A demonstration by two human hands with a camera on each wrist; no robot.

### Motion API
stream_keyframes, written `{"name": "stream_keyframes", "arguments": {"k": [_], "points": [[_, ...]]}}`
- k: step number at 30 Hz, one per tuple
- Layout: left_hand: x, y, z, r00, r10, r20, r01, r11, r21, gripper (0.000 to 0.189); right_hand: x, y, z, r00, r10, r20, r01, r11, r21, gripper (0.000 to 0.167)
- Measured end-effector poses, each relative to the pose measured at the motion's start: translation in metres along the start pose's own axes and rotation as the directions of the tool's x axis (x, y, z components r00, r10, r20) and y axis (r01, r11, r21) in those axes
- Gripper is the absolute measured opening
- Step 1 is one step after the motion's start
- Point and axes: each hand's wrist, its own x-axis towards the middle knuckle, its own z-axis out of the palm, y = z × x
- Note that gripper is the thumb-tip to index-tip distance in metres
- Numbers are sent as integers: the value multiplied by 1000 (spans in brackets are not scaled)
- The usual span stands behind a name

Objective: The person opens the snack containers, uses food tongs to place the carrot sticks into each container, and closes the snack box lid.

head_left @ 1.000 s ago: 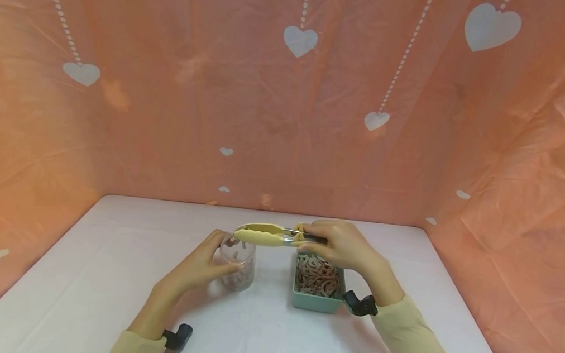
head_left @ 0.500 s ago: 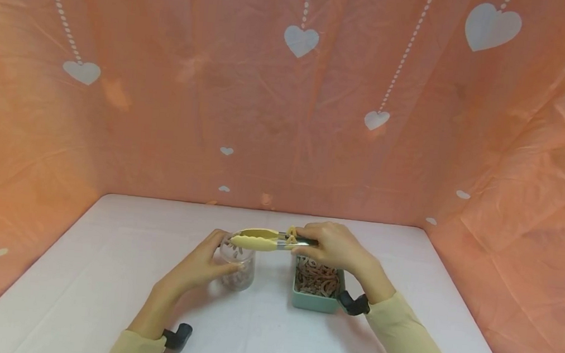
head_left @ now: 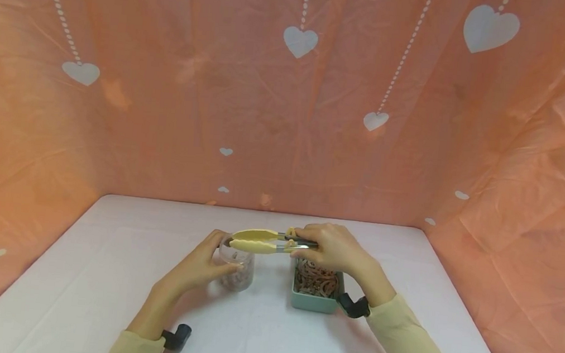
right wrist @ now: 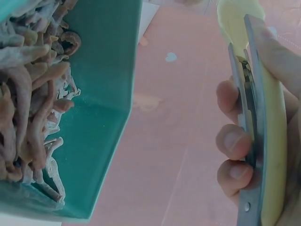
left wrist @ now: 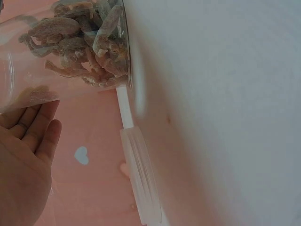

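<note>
My left hand (head_left: 198, 265) grips a clear jar (head_left: 245, 274) that stands on the white table, fingers behind it and thumb in front. In the left wrist view, brownish, wrinkled dried pieces (left wrist: 70, 44) lie in the lower part of the jar. My right hand (head_left: 333, 246) holds yellow-tipped tongs (head_left: 255, 246) level, squeezing the metal handles. The tong tips are at the jar's mouth; whether they pinch anything is hard to tell. Below the right hand sits a green rectangular container (head_left: 314, 304), with many curled brown dried strips (right wrist: 35, 113) inside.
A translucent round lid (left wrist: 141, 176) stands out near the jar in the left wrist view. The white tabletop (head_left: 268, 338) is bounded by a peach curtain (head_left: 286, 132) with heart prints at the back and sides.
The right hand and tongs have shifted slightly left and down, bringing the tips lower at the jar's mouth. The left hand, jar and green container have stayed put.
</note>
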Motion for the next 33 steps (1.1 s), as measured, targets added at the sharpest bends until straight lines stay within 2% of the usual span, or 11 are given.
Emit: {"name": "stream_keyframes", "arguments": {"k": [8, 18, 28, 33], "points": [[-1, -1, 0, 1000, -12, -1, 12, 1000, 8, 64, -10, 4, -2, 999, 1, -44, -1, 1000, 0, 48], [0, -2, 0, 999, 42, -11, -42, 999, 22, 63, -35, 13, -17, 997, 25, -77, -26, 1000, -10, 47], [0, 0, 0, 1000, 25, -12, -25, 999, 32, 65, -61, 25, -32, 997, 37, -66, -42, 996, -75, 43], [1, -1, 1, 1000, 22, -12, -22, 1000, 21, 63, -74, 29, -41, 999, 38, -31, -41, 994, -106, 45]]}}
